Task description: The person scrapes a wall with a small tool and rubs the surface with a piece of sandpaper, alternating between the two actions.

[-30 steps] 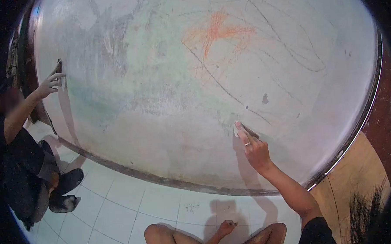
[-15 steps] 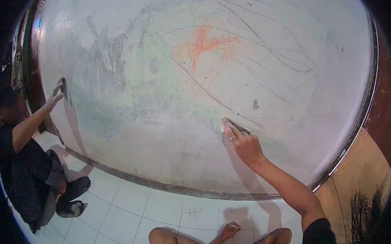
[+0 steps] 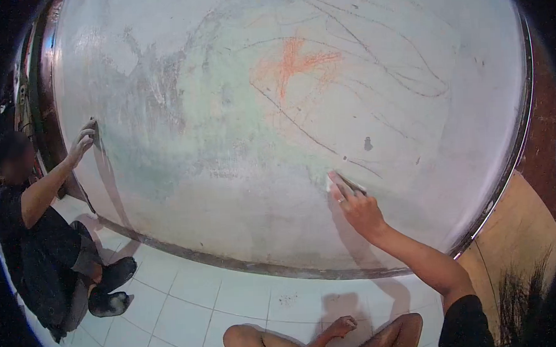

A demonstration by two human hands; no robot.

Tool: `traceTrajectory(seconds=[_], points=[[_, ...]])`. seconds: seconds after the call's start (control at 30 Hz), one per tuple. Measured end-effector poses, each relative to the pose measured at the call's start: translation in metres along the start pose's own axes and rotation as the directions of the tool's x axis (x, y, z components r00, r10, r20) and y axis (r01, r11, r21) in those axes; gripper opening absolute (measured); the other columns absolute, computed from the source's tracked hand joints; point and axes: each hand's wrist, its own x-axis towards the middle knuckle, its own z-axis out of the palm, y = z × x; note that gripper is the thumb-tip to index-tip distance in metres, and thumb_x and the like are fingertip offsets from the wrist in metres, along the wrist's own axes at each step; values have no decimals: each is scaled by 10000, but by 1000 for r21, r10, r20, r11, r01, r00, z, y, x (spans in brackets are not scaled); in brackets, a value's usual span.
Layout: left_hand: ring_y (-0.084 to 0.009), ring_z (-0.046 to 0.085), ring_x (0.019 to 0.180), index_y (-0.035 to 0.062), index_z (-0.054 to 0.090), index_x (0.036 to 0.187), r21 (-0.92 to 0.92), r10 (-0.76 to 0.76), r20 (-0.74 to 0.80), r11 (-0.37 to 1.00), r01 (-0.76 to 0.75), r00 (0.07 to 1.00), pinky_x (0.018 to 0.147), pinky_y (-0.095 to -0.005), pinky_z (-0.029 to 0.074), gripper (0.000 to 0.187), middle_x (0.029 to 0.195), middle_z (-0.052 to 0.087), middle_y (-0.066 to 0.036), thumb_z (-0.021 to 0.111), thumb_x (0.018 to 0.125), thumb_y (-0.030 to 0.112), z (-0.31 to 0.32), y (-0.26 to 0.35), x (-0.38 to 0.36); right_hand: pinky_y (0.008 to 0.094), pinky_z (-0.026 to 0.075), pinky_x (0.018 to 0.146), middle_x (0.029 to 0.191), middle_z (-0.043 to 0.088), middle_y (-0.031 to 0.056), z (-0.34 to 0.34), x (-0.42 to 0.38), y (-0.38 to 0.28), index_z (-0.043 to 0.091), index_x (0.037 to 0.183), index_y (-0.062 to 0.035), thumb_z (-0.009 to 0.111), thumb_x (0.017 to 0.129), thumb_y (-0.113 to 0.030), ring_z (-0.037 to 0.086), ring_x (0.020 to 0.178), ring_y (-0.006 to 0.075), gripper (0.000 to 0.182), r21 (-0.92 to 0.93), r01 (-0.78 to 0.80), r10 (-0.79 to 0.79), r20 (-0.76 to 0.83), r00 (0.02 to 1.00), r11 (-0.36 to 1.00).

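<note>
Since the frame half a second ago, the right hand (image 3: pixel 361 213) has slid slightly down the painted wall (image 3: pixel 268 236), taking its flat pad (image 3: pixel 355 185) along; the other person's hand (image 3: pixel 81 145), far left of these fingers, sits a touch lower too. Shift is small: rubbing, as judged, stays on one patch, the lower edge of the green area. Right fingers lie nearly straight and close together over the pad, pressing it to the wall; pad is under and just right of the fingertips, probably a sanding block, though fingers cover much of it. Left hand (image 3: pixel 340 327) is loosely curled well below, by the knee; cannot tell whether it holds anything. Dark blot (image 3: pixel 368 143) up and right of the right fingertips; orange scribble (image 3: pixel 292 61) farther up, leftward. No brands or labels noted; wall marks form no readable writing.
</note>
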Motion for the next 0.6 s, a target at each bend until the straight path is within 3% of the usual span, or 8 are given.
traceTrajectory(seconds=[0.23, 0.33, 0.43, 0.53, 0.57, 0.6], points=[[-273, 469, 1047, 166, 423, 1270, 28, 51, 13, 998, -51, 999, 877, -544, 388, 412, 1193, 429, -93, 604, 901, 160, -4, 1, 15, 274, 533, 438, 1449, 410, 92, -6, 11, -4, 464, 1294, -60, 571, 782, -77, 646, 630, 139, 523, -15, -63, 63, 24, 998, 998], [-304, 471, 1164, 177, 388, 1317, 89, 44, 158, 994, -59, 986, 973, -591, 380, 454, 1310, 411, -110, 593, 914, 141, -6, -20, 25, 273, 542, 465, 1417, 451, 97, -12, -11, -3, 439, 1319, -72, 570, 789, -76, 644, 613, 139, 546, -27, -68, 71, 98, 993, 997], [-257, 477, 974, 156, 449, 1234, 46, 69, 15, 996, -70, 997, 819, -516, 401, 378, 1115, 441, -83, 607, 891, 168, -4, -8, 12, 273, 544, 473, 1410, 457, 102, -3, 6, -2, 424, 1326, -70, 574, 791, -72, 646, 596, 144, 556, 12, -54, 54, -32, 998, 998], [-209, 482, 784, 136, 511, 1151, 47, 116, -68, 992, -113, 991, 665, -440, 423, 310, 921, 472, -57, 622, 867, 195, -3, -6, 7, 274, 545, 474, 1420, 448, 96, -15, 40, -13, 441, 1305, -73, 570, 791, -65, 651, 591, 141, 530, -49, -87, 89, 53, 995, 995], [-193, 484, 721, 130, 531, 1123, 53, 145, -90, 989, -141, 985, 614, -415, 430, 290, 856, 482, -48, 627, 860, 203, -5, -8, 7, 271, 541, 461, 1427, 442, 87, -6, 37, -12, 447, 1288, -66, 565, 795, -67, 637, 553, 132, 506, -1, -75, 75, -45, 996, 997], [-178, 486, 657, 123, 551, 1095, 58, 180, -109, 983, -175, 978, 562, -389, 437, 271, 791, 493, -40, 631, 852, 212, -5, -14, 8, 271, 541, 459, 1427, 442, 86, -4, 26, -12, 450, 1276, -62, 563, 798, -67, 639, 554, 132, 491, 3, -74, 74, -17, 997, 997]])
